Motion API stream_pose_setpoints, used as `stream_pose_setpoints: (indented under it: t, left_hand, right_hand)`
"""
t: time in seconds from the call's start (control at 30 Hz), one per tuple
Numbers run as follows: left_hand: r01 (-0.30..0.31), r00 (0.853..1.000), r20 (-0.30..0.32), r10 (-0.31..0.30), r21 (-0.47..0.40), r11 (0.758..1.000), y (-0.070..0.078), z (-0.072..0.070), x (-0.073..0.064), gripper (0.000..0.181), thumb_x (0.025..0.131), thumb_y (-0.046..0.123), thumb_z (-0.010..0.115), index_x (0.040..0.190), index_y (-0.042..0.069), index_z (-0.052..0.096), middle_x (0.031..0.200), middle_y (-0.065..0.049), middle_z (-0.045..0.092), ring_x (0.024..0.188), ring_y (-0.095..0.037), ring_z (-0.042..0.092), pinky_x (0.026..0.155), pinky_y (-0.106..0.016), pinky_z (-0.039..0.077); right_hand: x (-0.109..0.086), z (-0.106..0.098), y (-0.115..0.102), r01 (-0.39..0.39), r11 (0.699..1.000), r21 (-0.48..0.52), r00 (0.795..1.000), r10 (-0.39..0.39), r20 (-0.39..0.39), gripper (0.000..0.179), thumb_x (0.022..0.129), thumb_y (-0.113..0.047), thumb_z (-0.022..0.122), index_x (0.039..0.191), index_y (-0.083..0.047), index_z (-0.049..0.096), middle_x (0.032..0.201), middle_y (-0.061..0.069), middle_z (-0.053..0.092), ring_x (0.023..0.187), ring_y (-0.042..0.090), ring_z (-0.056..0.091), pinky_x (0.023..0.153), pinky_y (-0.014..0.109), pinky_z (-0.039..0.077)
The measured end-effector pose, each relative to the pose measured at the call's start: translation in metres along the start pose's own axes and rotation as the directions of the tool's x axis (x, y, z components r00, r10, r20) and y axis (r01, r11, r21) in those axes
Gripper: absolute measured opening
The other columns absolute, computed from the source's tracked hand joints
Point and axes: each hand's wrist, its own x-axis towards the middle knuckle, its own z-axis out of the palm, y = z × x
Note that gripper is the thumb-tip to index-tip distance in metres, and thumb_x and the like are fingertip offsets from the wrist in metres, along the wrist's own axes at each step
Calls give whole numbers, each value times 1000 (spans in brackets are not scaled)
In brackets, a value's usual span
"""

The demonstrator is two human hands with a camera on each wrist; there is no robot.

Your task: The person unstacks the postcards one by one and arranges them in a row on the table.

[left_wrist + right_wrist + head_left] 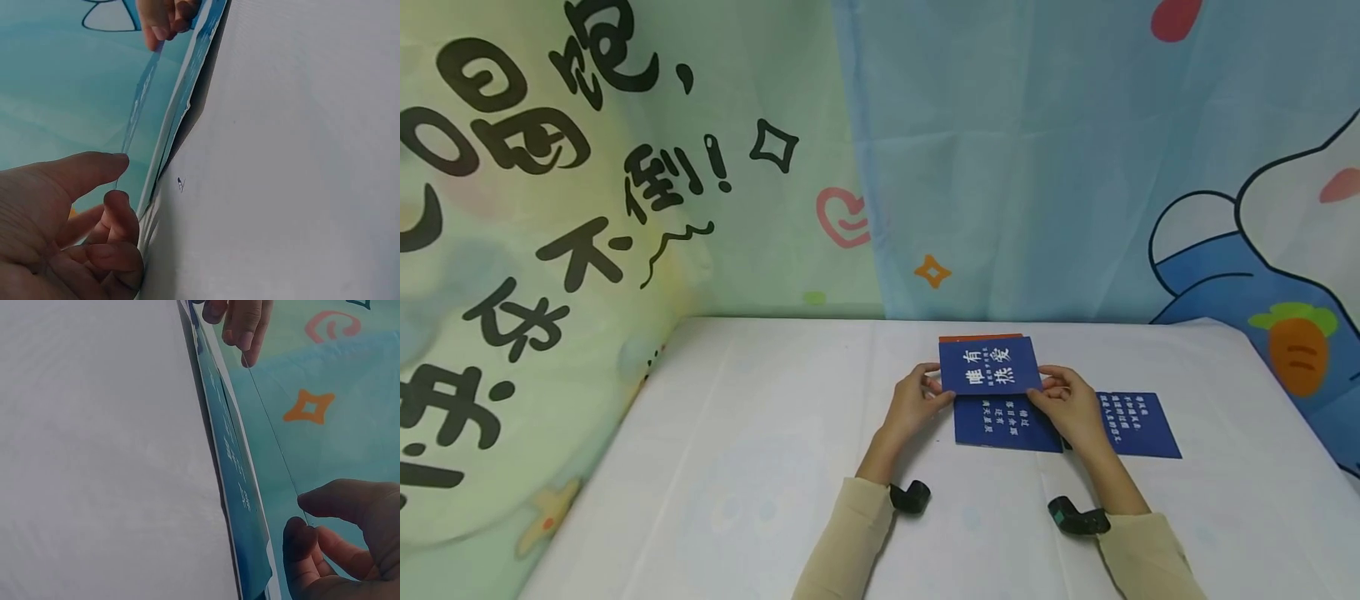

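Observation:
A blue card with white Chinese characters (988, 364) is held between both hands, raised over other cards on the table. My left hand (913, 404) pinches its left edge between thumb and fingers, and my right hand (1072, 408) pinches its right edge. Both wrist views catch this card (139, 103) nearly edge-on. Just below it in the head view lies a second blue card (1003, 423), its upper part covered. A third blue card (1142, 425) lies to the right, partly behind the right hand. An orange strip (979, 337) shows behind the held card's top edge.
The cards lie on a white-covered table (760, 433). A printed cloth backdrop (1037, 167) rises behind the table's far edge and along the left. Black devices sit on the left wrist (912, 497) and right wrist (1078, 517).

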Motion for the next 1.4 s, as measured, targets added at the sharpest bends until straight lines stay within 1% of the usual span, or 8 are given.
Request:
stream_pose_setpoints:
  t: [0.23,0.37,0.53,0.6,0.8,1.0,1.17,1.4]
  left_hand:
    - [14,1000,1,-14,20,1000,0,-4,-3,51,87,11,73,133,1,54,87,-4,60,65,-6,50,55,-17,42]
    - [22,1000,14,-23,26,999,-1,-6,-5,52,87,12,73,134,2,53,89,-4,60,65,-6,50,53,-17,41]
    - [32,999,25,-33,45,998,-3,-12,-9,51,88,14,73,134,3,53,90,-3,60,67,-5,51,54,-16,42]
    - [26,999,29,-27,51,998,-3,-15,-11,51,88,14,73,134,3,53,91,-3,60,67,-6,52,54,-17,43]
    - [1,999,33,-3,75,997,0,-23,-14,50,87,13,73,133,2,54,91,-5,61,68,-6,53,54,-18,44]
    - [7,999,40,-11,101,995,0,-31,-16,51,87,13,74,133,2,53,91,-3,59,68,-7,53,54,-19,45]
    - [15,999,46,-20,113,993,1,-39,-20,52,87,12,74,133,2,53,91,-4,59,67,-8,53,53,-19,45]
    - [-17,999,46,11,142,990,-6,-50,-24,52,86,12,74,133,1,53,91,-4,61,67,-7,54,54,-20,46]
  right_hand:
    - [-1,4,0,-37,999,-25,999,37,5,54,90,-19,71,132,8,50,104,16,54,72,3,49,64,12,43]
    - [-4,6,-2,-55,998,-25,998,55,-3,52,89,-15,72,131,7,51,101,14,54,73,5,50,63,12,43]
    - [-8,8,-2,-19,1000,-19,1000,19,1,45,92,-16,68,128,8,54,101,14,56,74,1,50,65,10,43]
    - [-9,9,-3,-7,1000,-14,1000,7,3,44,93,-17,68,126,8,55,100,15,58,74,0,51,65,9,44]
    - [-9,10,-7,-4,1000,10,999,3,44,49,90,-16,71,127,9,53,102,16,57,73,1,52,65,11,46]
    - [-10,13,-9,6,1000,9,997,-7,72,48,88,-11,72,128,8,53,103,19,57,73,2,52,65,11,46]
    - [-12,17,-12,2,1000,-10,995,-1,99,48,90,-12,71,129,8,52,105,20,58,75,3,53,67,10,46]
    - [-15,25,-17,24,1000,-14,993,-23,118,46,89,-9,70,128,7,53,104,20,59,75,2,55,67,10,47]
